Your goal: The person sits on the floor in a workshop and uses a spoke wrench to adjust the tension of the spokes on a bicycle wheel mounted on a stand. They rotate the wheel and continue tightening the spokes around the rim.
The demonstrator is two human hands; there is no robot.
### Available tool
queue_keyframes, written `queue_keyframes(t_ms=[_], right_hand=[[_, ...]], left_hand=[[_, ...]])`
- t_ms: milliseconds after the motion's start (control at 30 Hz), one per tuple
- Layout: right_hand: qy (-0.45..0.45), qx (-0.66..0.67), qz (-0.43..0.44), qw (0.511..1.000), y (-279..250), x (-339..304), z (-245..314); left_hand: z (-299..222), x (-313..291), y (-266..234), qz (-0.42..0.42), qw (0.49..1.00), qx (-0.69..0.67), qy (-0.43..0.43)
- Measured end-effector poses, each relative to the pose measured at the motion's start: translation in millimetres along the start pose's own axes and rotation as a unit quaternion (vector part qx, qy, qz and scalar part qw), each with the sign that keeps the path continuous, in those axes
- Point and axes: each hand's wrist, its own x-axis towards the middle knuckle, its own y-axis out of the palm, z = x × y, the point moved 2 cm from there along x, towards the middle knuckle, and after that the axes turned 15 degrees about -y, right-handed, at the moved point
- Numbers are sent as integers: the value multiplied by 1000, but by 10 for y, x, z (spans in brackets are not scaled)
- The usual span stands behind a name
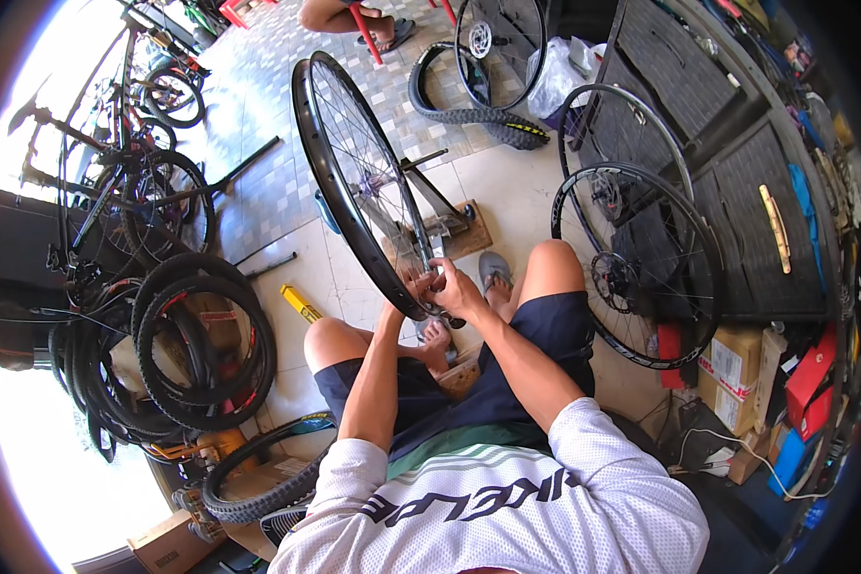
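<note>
A black-rimmed bicycle wheel stands upright before me, tilted a little to the left, with its axle at a grey metal wheel stand on a wooden base. Both my hands meet low at the wheel's near end, between my knees. My left hand is closed at the rim and spokes. Beside it, my right hand has its fingers bent and pinched close to the rim. Whatever small thing sits between the right fingers is too small to make out. The fingertips partly hide each other.
Several tyres hang in a bunch at left, below parked bicycles. Two wheels lean against dark drawers at right. A loose tyre lies ahead near another wheel. A yellow object lies by my left knee. Another person's foot shows far ahead.
</note>
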Motion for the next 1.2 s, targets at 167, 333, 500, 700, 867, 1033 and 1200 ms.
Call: queue_keyframes(t_ms=[167,333,500,700,867,1033,1200], right_hand=[[-18,29,-14,999,24,61,-182],[-51,-60,-38,996,19,43,-88],[-23,-56,-18,998,10,26,14],[4,-44,-6,999,45,53,-48],[-26,-62,-44,997,-62,-20,-113],[59,212,28,975,-24,16,39],[107,362,56,924,21,29,31]], left_hand=[[-5,25,17,-24,996,-50,64],[33,32,2,56,997,-42,18],[45,32,-46,-45,998,-31,-31],[356,211,-173,26,999,-2,41],[40,155,55,46,997,45,50],[572,341,-106,-20,979,-201,-21],[789,520,-80,9,974,-222,43]])
